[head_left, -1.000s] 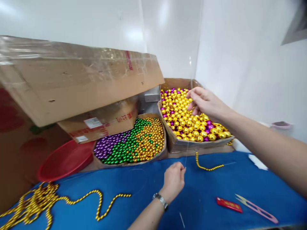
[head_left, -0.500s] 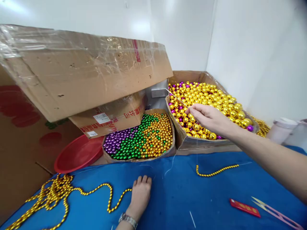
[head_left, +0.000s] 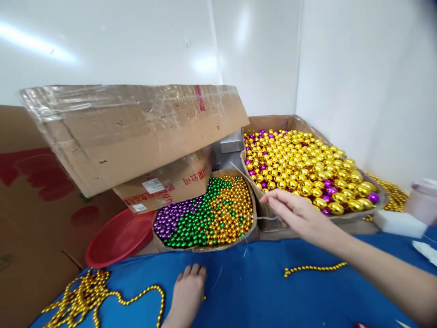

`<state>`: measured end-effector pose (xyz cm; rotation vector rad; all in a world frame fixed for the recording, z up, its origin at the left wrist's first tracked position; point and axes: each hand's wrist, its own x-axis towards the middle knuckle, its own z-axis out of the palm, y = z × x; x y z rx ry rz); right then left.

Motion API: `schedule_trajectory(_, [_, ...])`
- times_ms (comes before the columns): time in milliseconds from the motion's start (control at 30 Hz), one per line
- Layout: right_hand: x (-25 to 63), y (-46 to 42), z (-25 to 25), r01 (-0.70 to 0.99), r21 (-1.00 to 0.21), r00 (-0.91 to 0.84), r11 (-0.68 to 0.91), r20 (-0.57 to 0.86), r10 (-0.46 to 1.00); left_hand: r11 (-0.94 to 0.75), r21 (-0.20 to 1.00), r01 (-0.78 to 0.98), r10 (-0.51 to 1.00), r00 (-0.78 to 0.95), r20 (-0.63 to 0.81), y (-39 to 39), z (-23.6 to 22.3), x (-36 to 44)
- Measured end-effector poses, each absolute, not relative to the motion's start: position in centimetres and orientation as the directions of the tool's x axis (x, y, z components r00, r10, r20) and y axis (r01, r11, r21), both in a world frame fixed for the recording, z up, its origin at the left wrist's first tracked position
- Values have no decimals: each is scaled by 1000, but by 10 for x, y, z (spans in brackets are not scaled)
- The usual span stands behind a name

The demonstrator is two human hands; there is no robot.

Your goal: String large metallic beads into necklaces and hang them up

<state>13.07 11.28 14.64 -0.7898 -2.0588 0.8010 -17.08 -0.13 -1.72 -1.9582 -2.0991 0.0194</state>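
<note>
My right hand (head_left: 297,216) is raised in front of the cartons, thumb and fingertips pinched on a thin needle (head_left: 241,173) that points up and left. Pale thread hangs near these fingers. My left hand (head_left: 189,289) lies low on the blue cloth with its fingers curled down. A gold bead strand (head_left: 136,298) runs from a tangled heap at the left towards that hand, and a gold bead shows at its right side. The fingertips themselves are hidden. On the cloth below the right forearm rests a short gold bead strand (head_left: 317,268).
Behind the cloth (head_left: 246,291) stand an open carton of purple, green and gold beads (head_left: 205,214) and a larger one of big gold beads (head_left: 297,159). A tilted cardboard box (head_left: 143,136) overhangs a red basin (head_left: 119,239). A white block (head_left: 399,223) sits at right.
The view has tilted up, so the scene sits lower. My right hand has come down towards the cloth with the needle. The left hand stays on the cloth, curled.
</note>
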Motion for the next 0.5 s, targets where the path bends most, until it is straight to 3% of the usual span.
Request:
schedule_trajectory(67, [132,104,117,250,-807,-525,535,351,775,55,-123,991,977,-28,210,-4,-1,-165])
schedule_trajectory(233, [138,83,63,284,-874,-517,394,207,830,-47,184,982,949,-14,316,31,49,-153])
schedule_trajectory(367, [137,73,38,307,-888,-501,343,155,851,-3,172,985,964,-43,261,101,51,-149])
schedule_trajectory(500, [138,73,23,304,-852,-462,427,260,848,33,224,974,982,-73,173,152,27,-146])
